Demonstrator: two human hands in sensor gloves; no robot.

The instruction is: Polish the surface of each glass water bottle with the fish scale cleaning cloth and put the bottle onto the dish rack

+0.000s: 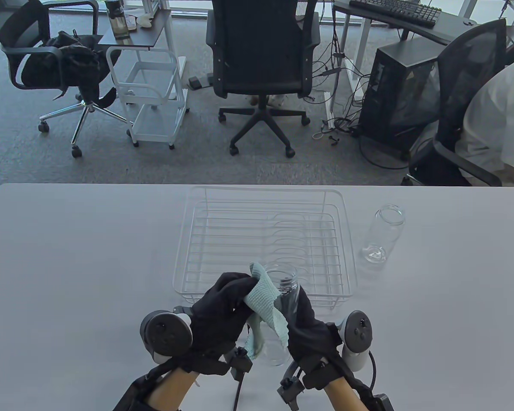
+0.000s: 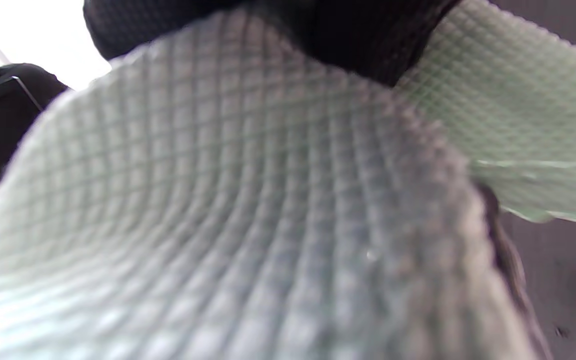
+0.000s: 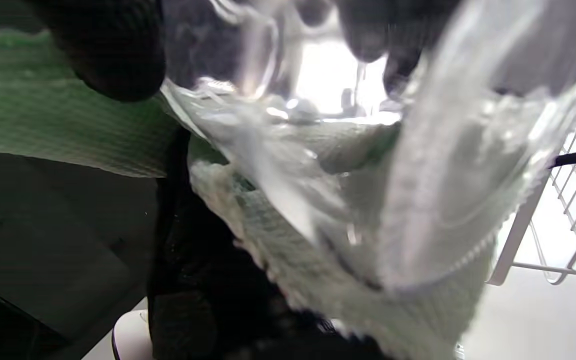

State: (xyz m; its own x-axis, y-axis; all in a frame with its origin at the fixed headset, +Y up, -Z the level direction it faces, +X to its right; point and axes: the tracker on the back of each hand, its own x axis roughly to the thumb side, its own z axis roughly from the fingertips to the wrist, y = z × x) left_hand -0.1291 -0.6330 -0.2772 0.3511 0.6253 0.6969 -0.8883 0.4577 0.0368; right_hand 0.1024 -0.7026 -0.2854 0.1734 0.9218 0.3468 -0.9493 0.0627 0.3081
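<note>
A clear glass bottle [image 1: 281, 284] is held upright above the table's front edge, just in front of the white wire dish rack [image 1: 265, 239]. My right hand [image 1: 306, 329] grips its right side. My left hand [image 1: 222, 308] holds the pale green fish scale cloth [image 1: 263, 299] against the bottle's left side. In the left wrist view the cloth [image 2: 248, 215] fills almost the whole frame. The right wrist view shows the bottle [image 3: 418, 190] from below with the cloth [image 3: 308, 260] wrapped behind it. A second glass bottle [image 1: 381, 233] stands upright on the table right of the rack.
The rack holds nothing and its wire corner [image 3: 558, 220] shows at the right of the right wrist view. Beyond the table's far edge are office chairs [image 1: 261, 64], a white trolley [image 1: 152, 94], and a seated person [image 1: 497, 124] at the far right.
</note>
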